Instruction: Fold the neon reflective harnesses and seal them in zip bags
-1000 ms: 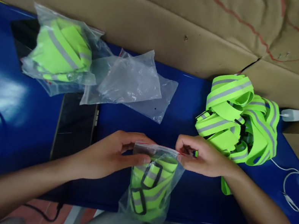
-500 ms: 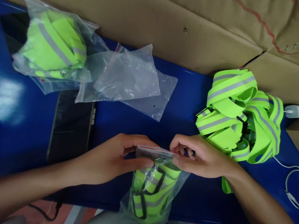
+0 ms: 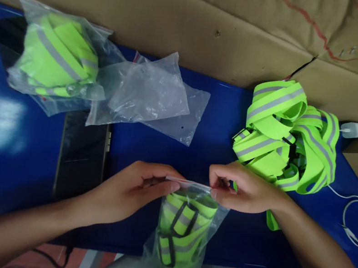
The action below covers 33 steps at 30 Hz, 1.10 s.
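A clear zip-lock bag hangs upright at the table's front edge, between my two hands. Inside it lies a rolled neon-yellow reflective strap with a grey stripe and black buckles. My left hand pinches the left end of the bag's zip edge between thumb and fingers. At the right end of the same edge, my right hand grips with thumb and curled forefinger. The bag's top edge looks pressed together and stretched straight between the hands.
Loose neon straps are heaped at the right. Flat clear bags lie at the back, beside a filled bag. A dark phone-like slab lies left. Cardboard borders the rear; a white cable coils far right.
My left thumb has moved up from the bag's front to its zip edge. My right hand has shifted slightly to the right, still at the zip edge. The view has shifted slightly.
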{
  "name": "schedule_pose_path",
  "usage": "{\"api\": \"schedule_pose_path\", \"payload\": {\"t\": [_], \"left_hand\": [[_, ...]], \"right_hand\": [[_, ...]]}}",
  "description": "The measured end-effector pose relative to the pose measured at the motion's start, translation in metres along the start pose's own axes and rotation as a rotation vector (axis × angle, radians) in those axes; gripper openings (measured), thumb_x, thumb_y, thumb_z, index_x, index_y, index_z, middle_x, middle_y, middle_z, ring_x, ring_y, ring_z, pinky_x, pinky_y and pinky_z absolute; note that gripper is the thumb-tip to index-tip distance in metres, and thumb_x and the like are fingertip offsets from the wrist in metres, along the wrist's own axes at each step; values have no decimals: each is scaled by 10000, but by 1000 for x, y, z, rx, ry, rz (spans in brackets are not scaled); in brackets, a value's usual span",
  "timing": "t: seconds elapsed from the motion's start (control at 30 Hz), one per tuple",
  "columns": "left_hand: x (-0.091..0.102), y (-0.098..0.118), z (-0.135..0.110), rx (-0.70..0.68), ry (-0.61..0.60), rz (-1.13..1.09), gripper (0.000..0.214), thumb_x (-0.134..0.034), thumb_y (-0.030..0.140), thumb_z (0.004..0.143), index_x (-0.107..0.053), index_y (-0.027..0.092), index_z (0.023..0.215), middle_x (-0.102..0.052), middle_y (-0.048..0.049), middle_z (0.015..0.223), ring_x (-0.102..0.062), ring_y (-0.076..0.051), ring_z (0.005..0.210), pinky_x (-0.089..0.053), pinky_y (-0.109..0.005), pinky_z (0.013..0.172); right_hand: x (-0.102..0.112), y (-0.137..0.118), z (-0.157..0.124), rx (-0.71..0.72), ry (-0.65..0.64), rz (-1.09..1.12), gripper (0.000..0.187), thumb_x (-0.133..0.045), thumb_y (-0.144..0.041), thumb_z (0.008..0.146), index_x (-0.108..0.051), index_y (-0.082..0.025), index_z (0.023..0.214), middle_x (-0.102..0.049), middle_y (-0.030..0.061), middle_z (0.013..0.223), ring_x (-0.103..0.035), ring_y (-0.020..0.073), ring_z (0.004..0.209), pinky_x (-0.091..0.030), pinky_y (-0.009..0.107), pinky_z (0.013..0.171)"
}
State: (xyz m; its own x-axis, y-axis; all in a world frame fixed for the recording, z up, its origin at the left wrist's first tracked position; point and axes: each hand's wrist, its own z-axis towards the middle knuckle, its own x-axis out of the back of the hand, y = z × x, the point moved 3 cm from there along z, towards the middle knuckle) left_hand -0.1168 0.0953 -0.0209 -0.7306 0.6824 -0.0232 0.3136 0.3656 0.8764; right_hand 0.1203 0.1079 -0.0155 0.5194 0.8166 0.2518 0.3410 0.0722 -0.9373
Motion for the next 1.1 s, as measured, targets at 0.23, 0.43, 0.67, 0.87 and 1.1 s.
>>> {"api": "schedule_pose_path", "payload": {"t": [0.23,0.43,0.67,0.87,1.1], "left_hand": [[3,-1,1,15,0,-37,248,-609,426,979,-809,287,1019,-811,17,970,-741,-189,921,-542,-220,772],[-2,0,0,32,-21,-40,251,-598,418,989,-803,299,1072,-815,26,1029,-750,-186,972,-556,-225,819],[-10,-1,0,50,-68,-81,271,-597,383,989,-794,265,1133,-813,7,1093,-757,-191,1020,-579,-242,858],[-12,0,2,24,-70,-74,250,-597,332,1007,-788,268,1155,-812,19,1100,-754,-150,1035,-574,-203,897],[-12,-3,0,-2,-103,-84,280,-562,329,1038,-764,305,1230,-804,34,1139,-751,-137,1062,-570,-190,907]], "right_hand": [[-2,2,1,7,26,-81,156,-697,-207,837,-549,-176,795,-479,-89,626,-403,16,532,-299,144,506],[-3,-2,3,8,-48,-103,92,-646,-248,880,-599,-171,902,-539,-56,706,-443,38,600,-338,170,564],[-5,-1,2,14,-37,-133,137,-651,-237,828,-524,-188,817,-488,-72,672,-412,37,581,-293,173,546],[-9,-6,4,53,-57,-233,165,-576,-204,867,-474,-181,739,-444,-65,629,-357,41,569,-250,203,564],[-9,-7,4,74,-98,-208,242,-554,-274,948,-485,-179,736,-444,-62,618,-370,40,560,-268,199,564]]}}
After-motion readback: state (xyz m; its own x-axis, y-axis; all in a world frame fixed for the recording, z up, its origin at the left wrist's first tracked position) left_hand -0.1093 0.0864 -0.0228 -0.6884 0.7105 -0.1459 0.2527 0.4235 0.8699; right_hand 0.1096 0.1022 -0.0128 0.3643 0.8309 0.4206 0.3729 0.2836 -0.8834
